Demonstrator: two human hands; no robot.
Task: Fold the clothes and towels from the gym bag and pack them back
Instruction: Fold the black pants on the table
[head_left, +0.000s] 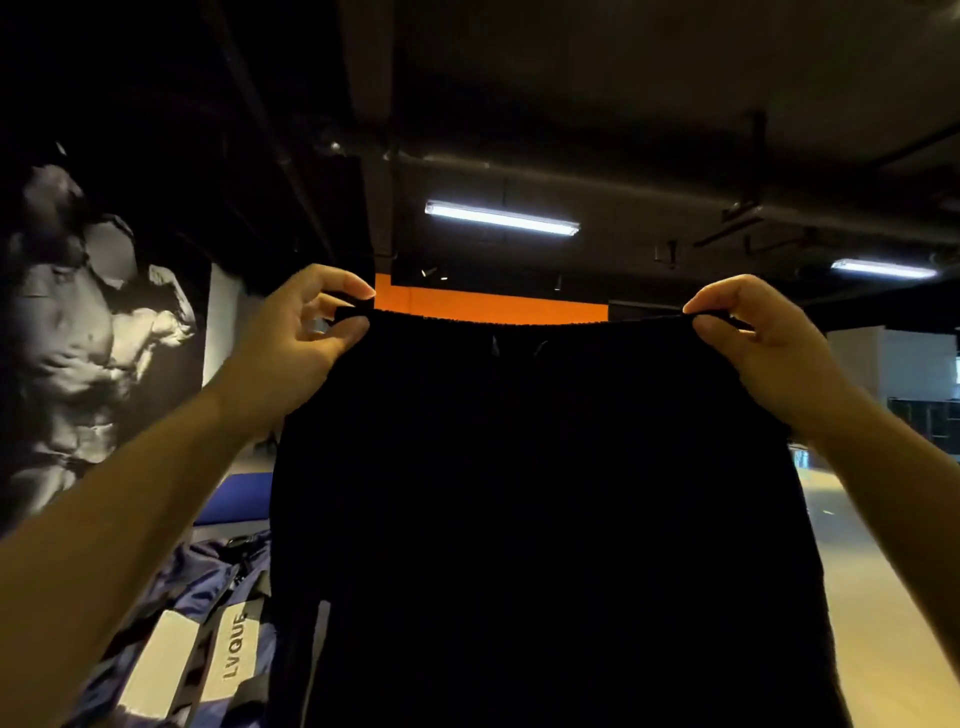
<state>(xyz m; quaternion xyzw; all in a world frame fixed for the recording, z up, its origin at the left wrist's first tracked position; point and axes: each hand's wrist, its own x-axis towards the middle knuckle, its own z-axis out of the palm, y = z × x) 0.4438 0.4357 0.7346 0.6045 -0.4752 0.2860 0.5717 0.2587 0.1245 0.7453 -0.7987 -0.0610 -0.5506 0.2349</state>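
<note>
I hold a pair of black trousers or shorts (540, 493) up in front of me by the elastic waistband, stretched flat between both hands. My left hand (296, 332) pinches the waistband's left corner between thumb and fingers. My right hand (753, 338) pinches the right corner the same way. The cloth hangs straight down and hides most of what lies below. A blue gym bag (208, 634) with white panels and black straps lies at the lower left, partly behind the garment.
A large black-and-white mural (88, 332) covers the wall on the left. A blue mat (234, 504) lies beyond the bag. A pale floor (883, 597) stretches away on the right. Ceiling tube lights (501, 217) glow overhead, with an orange wall band behind.
</note>
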